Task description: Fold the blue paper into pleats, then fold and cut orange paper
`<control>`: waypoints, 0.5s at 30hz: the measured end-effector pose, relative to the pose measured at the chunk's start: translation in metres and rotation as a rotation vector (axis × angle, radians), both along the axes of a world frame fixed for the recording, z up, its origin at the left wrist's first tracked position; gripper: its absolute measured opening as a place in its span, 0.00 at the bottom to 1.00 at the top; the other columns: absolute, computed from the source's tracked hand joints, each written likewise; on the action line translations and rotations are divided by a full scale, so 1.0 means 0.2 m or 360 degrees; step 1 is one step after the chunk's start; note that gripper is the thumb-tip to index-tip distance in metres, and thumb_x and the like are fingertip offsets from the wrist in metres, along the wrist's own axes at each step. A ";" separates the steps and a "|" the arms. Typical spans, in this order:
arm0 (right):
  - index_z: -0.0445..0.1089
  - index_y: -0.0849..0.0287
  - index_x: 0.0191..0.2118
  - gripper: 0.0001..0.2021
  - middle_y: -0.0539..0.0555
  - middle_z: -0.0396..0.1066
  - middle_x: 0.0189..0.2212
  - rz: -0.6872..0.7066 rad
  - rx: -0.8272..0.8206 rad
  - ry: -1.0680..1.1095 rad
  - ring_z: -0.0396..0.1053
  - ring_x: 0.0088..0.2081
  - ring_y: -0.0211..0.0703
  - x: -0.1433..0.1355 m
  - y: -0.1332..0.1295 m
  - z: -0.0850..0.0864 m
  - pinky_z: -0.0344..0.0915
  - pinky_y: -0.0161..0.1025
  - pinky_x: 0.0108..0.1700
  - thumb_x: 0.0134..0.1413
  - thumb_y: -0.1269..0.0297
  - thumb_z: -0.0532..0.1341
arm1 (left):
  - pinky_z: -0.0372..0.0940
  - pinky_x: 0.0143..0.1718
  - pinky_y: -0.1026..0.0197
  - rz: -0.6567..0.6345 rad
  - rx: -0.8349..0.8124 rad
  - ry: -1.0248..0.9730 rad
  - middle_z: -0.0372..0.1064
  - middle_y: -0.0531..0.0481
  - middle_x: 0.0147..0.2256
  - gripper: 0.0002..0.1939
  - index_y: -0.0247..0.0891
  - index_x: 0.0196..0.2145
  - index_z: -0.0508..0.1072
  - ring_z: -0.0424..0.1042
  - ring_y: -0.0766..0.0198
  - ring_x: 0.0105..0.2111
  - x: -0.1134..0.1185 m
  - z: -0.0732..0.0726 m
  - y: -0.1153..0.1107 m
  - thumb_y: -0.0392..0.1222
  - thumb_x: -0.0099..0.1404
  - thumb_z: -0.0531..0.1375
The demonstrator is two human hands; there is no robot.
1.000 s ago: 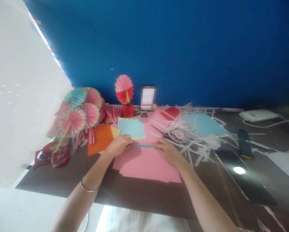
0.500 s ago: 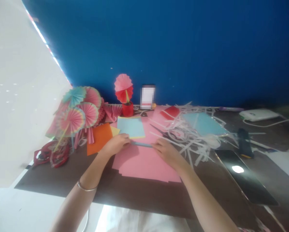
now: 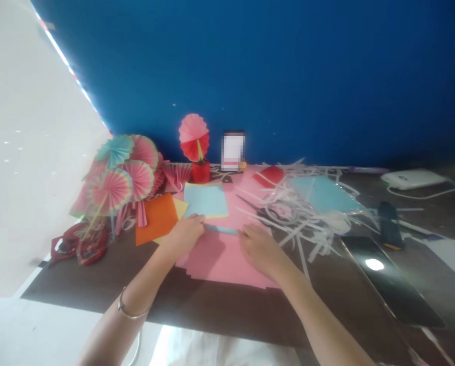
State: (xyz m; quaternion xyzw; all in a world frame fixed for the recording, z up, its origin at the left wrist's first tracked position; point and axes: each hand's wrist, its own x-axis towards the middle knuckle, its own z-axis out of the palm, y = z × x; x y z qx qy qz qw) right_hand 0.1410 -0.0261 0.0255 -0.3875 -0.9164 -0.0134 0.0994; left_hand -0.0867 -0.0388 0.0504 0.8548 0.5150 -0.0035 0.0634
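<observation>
Both hands (image 3: 186, 235) (image 3: 260, 249) pinch a narrow blue paper strip (image 3: 222, 230) over pink sheets (image 3: 222, 262).

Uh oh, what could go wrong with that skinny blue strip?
The blue strip between the left hand and the right hand looks thin, so it might bend or tear if tugged. The dark scissors lie near the right hand, so reaching over could perhaps mean a poke.
</observation>
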 end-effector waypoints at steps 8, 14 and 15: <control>0.65 0.58 0.29 0.06 0.54 0.67 0.32 -0.0445 -0.0238 0.0331 0.65 0.35 0.43 -0.02 0.07 -0.03 0.58 0.38 0.36 0.55 0.64 0.56 | 0.58 0.41 0.50 0.0218 0.0183 0.0267 0.65 0.38 0.40 0.13 0.32 0.28 0.76 0.64 0.52 0.39 0.19 0.00 -0.12 0.30 0.58 0.51; 0.61 0.58 0.27 0.08 0.53 0.66 0.29 -0.0459 -0.0326 0.0338 0.63 0.32 0.42 -0.02 0.06 -0.02 0.57 0.37 0.34 0.54 0.62 0.58 | 0.60 0.36 0.50 0.0582 0.0269 0.0235 0.65 0.38 0.40 0.16 0.32 0.30 0.76 0.65 0.52 0.36 0.21 -0.04 -0.13 0.32 0.61 0.47; 0.60 0.58 0.26 0.09 0.53 0.66 0.29 -0.0458 -0.0314 0.0324 0.63 0.32 0.43 -0.02 0.06 -0.02 0.57 0.37 0.34 0.53 0.61 0.58 | 0.61 0.35 0.50 0.0612 0.0289 0.0228 0.66 0.38 0.40 0.16 0.31 0.30 0.75 0.65 0.52 0.37 0.21 -0.04 -0.13 0.32 0.61 0.48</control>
